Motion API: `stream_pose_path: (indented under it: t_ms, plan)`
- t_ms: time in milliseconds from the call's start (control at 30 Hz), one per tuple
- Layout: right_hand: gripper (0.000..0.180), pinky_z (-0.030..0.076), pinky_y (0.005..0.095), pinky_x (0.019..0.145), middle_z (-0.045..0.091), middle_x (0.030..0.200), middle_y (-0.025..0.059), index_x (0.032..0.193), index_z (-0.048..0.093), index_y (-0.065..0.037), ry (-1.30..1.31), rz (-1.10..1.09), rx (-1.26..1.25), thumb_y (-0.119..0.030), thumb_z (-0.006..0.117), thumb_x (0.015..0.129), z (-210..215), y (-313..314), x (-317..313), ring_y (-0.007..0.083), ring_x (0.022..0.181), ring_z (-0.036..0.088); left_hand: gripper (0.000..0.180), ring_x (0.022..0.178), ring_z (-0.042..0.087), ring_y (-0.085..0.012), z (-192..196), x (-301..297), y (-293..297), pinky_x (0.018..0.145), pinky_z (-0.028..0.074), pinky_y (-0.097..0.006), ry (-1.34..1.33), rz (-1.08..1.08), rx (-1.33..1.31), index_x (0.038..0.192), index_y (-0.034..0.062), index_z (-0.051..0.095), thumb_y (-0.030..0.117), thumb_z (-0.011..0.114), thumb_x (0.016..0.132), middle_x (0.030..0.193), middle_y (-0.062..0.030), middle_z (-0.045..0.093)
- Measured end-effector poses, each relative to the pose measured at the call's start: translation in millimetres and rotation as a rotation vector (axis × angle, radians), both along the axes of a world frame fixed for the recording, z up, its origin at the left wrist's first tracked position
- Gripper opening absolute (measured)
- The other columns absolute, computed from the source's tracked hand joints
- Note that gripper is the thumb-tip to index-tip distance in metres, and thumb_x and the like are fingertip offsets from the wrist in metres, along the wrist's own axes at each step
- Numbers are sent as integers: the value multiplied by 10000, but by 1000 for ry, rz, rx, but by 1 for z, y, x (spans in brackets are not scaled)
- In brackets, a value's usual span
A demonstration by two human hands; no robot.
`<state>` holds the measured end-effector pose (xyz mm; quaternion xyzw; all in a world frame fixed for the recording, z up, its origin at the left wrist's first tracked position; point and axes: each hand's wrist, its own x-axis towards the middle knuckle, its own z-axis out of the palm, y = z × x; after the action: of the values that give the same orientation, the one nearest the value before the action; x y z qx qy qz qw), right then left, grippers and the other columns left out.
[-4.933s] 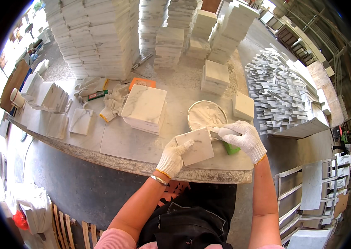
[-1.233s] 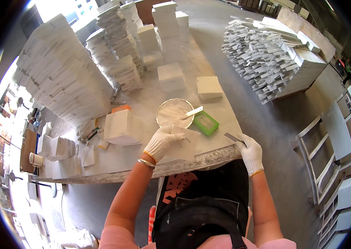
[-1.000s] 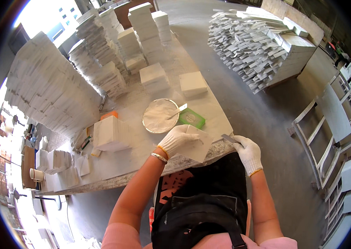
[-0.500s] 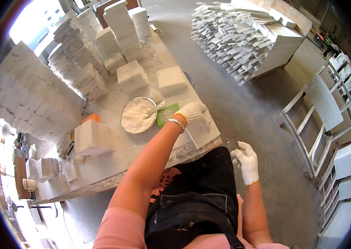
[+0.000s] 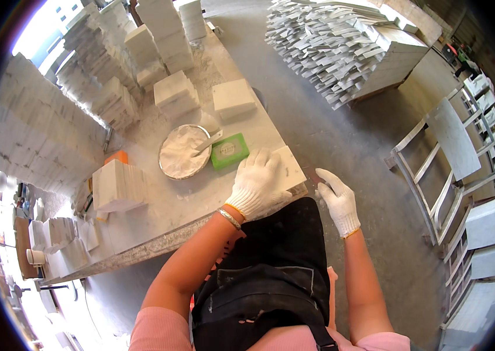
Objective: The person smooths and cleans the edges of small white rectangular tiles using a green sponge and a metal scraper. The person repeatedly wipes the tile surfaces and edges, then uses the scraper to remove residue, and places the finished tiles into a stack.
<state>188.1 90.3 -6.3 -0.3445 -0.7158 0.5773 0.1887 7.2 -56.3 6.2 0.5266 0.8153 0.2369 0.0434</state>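
Note:
My left hand [image 5: 254,180], in a white knit glove, lies flat with its fingers stretched out on a white stone tile [image 5: 290,168] at the table's near right corner. My gloved right hand [image 5: 339,203] is just off that corner, beside the tile's edge. Between its thumb and fingers shows a thin reddish-brown piece [image 5: 313,175], partly hidden; its kind is unclear. A green box-shaped block [image 5: 230,151] sits just beyond my left fingers. Left of it stands a round metal bowl [image 5: 162,165] of white powder [image 5: 182,151], with a pale scraper [image 5: 209,142] resting in it.
Tile stacks [image 5: 175,95] and a shorter pile [image 5: 233,98] stand farther back on the dusty table [image 5: 160,225]. Taller stacks [image 5: 37,123] line its left side, near an orange block [image 5: 117,157]. Right across the floor are a large slab pile [image 5: 329,52] and a rack [image 5: 417,175].
My left hand has slid back toward me and flattened on the tile. My right hand has risen toward the tile's corner, and the reddish-brown piece now shows at its fingers.

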Motion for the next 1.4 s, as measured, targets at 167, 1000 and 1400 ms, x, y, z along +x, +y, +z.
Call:
stream_pose_path:
  t_ms: [167, 1000, 1400]
  plan:
    - [329, 540, 291, 802, 753, 1044, 90, 1261, 696, -125, -84, 153, 278, -125, 642, 937, -1, 14, -21, 157, 874, 694, 672, 1332, 449, -402, -13, -21, 2, 1101, 384, -494, 7, -54, 9, 1226, 63, 576, 385, 781, 672, 1325, -170, 522]
    - [379, 562, 326, 722, 740, 914, 150, 1318, 652, -107, -221, 255, 427, -118, 636, 939, 3, 2, -15, 225, 765, 725, 843, 1400, 415, -383, -30, -33, -5, 1150, 346, -512, 15, -100, 90, 1345, 98, 538, 434, 869, 646, 1454, -168, 489]
    - [405, 560, 336, 667, 740, 937, 142, 1338, 650, -147, -120, 387, 718, -91, 654, 937, -19, -27, -40, 191, 722, 690, 806, 1383, 424, -399, -37, -35, -1, 1139, 354, -511, 25, -94, 112, 1312, 97, 555, 410, 850, 630, 1435, -175, 496]
